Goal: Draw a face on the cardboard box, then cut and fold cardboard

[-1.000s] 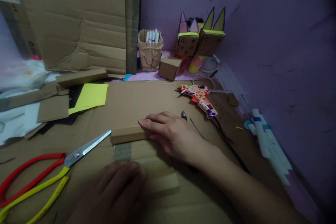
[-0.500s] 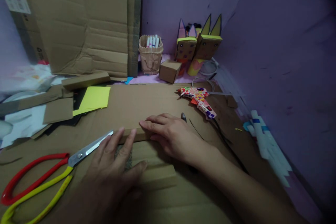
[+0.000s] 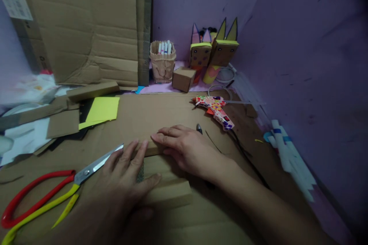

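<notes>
A creased piece of cardboard [image 3: 169, 191] lies in front of me, with a raised folded flap [image 3: 153, 148] along its far edge. My left hand [image 3: 125, 178] rests on its left part, fingers stretched and apart, fingertips at the flap and thumb on the surface. My right hand [image 3: 188, 149] grips the flap's right side with the fingers held together; its thumb is partly hidden. Beside my left hand lie scissors [image 3: 87, 171] with one red and one yellow handle, their tip close to my fingers.
A flowered glue gun [image 3: 214, 109] with a black cord lies at the right. Behind stand a small cardboard box [image 3: 184, 79], a marker holder [image 3: 163, 65] and cardboard animal figures [image 3: 224, 53]. Yellow paper [image 3: 103, 109] and cardboard scraps [image 3: 63, 122] lie left; markers [image 3: 283, 145] lie by the wall.
The view has shifted slightly, so the background sits a little further left. Both hands stay on the cardboard in nearly the same pose.
</notes>
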Demonstrator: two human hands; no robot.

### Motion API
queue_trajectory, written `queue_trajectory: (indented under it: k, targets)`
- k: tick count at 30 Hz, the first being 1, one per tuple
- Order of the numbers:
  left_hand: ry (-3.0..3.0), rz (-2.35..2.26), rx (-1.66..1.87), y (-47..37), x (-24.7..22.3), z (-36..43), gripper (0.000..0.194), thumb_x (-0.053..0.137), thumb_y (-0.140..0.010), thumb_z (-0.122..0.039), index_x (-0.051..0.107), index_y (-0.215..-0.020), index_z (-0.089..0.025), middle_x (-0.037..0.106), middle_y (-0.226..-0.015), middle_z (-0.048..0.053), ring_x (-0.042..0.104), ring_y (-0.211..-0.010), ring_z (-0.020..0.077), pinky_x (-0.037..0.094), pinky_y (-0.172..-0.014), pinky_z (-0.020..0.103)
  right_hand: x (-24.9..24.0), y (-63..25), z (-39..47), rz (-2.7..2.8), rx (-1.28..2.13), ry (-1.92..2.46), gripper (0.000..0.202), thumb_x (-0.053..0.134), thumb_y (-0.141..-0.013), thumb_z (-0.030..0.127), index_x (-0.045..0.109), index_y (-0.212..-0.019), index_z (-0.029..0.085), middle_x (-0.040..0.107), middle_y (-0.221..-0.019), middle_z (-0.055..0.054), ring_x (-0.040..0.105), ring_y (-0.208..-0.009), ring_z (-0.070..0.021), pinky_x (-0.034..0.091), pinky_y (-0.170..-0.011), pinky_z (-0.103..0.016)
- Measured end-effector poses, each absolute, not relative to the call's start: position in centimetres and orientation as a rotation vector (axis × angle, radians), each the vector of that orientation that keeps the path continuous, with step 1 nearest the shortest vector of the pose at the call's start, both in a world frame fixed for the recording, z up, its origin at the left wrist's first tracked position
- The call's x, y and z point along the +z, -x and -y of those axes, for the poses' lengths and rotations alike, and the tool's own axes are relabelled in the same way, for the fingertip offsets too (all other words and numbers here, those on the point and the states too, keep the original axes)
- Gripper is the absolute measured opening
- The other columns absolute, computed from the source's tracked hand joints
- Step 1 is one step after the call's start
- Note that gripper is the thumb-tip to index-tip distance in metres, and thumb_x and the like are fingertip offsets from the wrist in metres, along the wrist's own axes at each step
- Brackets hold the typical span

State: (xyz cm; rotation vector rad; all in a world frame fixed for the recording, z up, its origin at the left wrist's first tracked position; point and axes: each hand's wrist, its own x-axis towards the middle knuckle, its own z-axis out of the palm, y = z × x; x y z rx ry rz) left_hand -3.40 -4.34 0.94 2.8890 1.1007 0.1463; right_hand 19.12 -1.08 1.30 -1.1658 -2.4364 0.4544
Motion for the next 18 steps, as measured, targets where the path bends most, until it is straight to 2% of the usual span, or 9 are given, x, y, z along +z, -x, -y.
queue_trajectory:
  k: [3,6,8,10,13,15,18]
  targets:
    - [-2.836,-1.153,0.082,3.2,1.3,4.1,0.045,0.072,-0.064,-0.062,0.067,-0.105,-0.046,0.045,-0.144,0.009,0.037,-0.131,0.0426,0.036,-0.097,0.059,1.7,-19.4,1.1,2.449,0.497,1.172,0.039,0.057,-0.087,0.016,0.058,-0.126,0.015,0.062,-0.125,-0.009,0.056,-0.111,-0.0237,0.046,-0.095,-0.036]
    - [-2.854,-1.156,0.082,3.3,1.1,4.0,0.043,0.071,-0.064,-0.063,0.069,-0.103,-0.044,0.046,-0.144,0.009,0.036,-0.131,0.0420,0.036,-0.098,0.059,2.4,-19.9,1.1,2.446,0.519,1.182,0.036,0.060,-0.086,0.018,0.060,-0.122,0.015,0.061,-0.127,-0.010,0.054,-0.115,-0.0244,0.044,-0.098,-0.037]
    - [-2.862,-1.135,0.128,3.6,0.6,4.0,0.041,0.065,-0.069,-0.065,0.070,-0.103,-0.043,0.040,-0.148,0.008,0.035,-0.132,0.0422,0.035,-0.098,0.059,3.1,-20.2,1.2,2.445,0.509,1.207,0.032,0.061,-0.085,0.017,0.063,-0.117,0.016,0.062,-0.126,-0.010,0.055,-0.114,-0.0252,0.044,-0.097,-0.039]
    - [-2.882,-1.098,0.207,4.0,0.2,4.1,0.038,0.058,-0.076,-0.065,0.068,-0.107,-0.044,0.027,-0.154,0.005,0.033,-0.133,0.0428,0.034,-0.099,0.059,3.9,-20.6,1.8,2.424,0.482,1.278,0.028,0.058,-0.085,0.015,0.065,-0.112,0.016,0.064,-0.122,-0.011,0.057,-0.111,-0.0264,0.047,-0.094,-0.040]
    - [-2.933,-1.017,0.304,4.4,-0.3,4.2,0.034,0.050,-0.085,-0.053,0.061,-0.117,-0.045,0.009,-0.159,0.002,0.030,-0.135,0.0438,0.032,-0.099,0.061,5.1,-21.2,4.0,2.243,0.382,1.427,0.026,0.054,-0.085,0.011,0.067,-0.107,0.015,0.067,-0.115,-0.011,0.062,-0.104,-0.0262,0.050,-0.090,-0.041]
    - [-2.958,-0.987,0.313,4.6,-0.4,4.2,0.035,0.049,-0.086,-0.041,0.060,-0.119,-0.042,0.007,-0.159,0.003,0.028,-0.136,0.0435,0.031,-0.099,0.063,5.3,-21.5,6.3,2.050,0.324,1.476,0.025,0.054,-0.084,0.011,0.067,-0.105,0.014,0.070,-0.107,-0.010,0.065,-0.096,-0.0236,0.052,-0.085,-0.037]
    - [-2.972,-0.977,0.263,4.9,-0.3,4.0,0.037,0.051,-0.081,-0.028,0.064,-0.114,-0.038,0.005,-0.159,0.005,0.027,-0.136,0.0447,0.032,-0.096,0.066,4.4,-21.5,9.8,1.824,0.366,1.472,0.019,0.056,-0.083,0.012,0.069,-0.098,0.017,0.073,-0.089,-0.004,0.067,-0.078,-0.0174,0.054,-0.070,-0.027]
